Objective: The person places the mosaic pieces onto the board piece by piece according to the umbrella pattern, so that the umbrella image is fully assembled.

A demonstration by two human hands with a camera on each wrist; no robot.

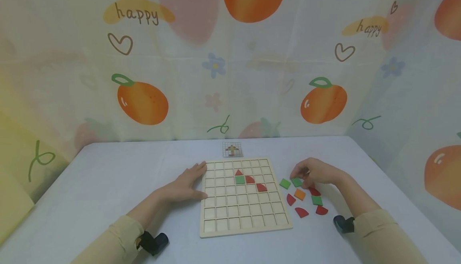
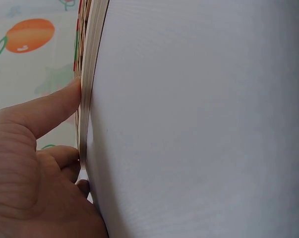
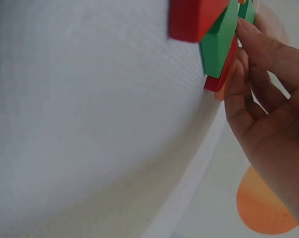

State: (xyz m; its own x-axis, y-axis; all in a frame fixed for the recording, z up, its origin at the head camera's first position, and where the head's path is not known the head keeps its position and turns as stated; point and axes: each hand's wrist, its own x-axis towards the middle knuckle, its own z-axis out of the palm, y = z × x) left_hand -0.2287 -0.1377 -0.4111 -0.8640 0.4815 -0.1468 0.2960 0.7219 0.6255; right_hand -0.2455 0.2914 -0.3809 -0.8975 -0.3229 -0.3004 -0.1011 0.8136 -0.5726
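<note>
A pale wooden grid board (image 1: 222,213) lies on the table. My left hand (image 1: 185,184) rests beside its left edge, fingers spread, thumb and fingertips touching it; the left wrist view shows the thumb (image 2: 57,106) against the edge. On the grid sit a red triangle (image 1: 239,172), a green square (image 1: 239,180) and two red quarter-circles, one (image 1: 249,180) beside the green square, the other (image 1: 261,187) lower right. Right of the board, my right hand (image 1: 318,172) pinches a green square tile (image 1: 297,182) between curled fingers and thumb. Its fingertips are partly hidden.
Around the right hand lie a green square (image 1: 285,183), an orange square (image 1: 299,194), another green square (image 1: 317,200) and several red quarter-circles (image 1: 301,212). A small picture card (image 1: 232,150) lies behind the board. A printed curtain (image 1: 230,95) hangs behind the table.
</note>
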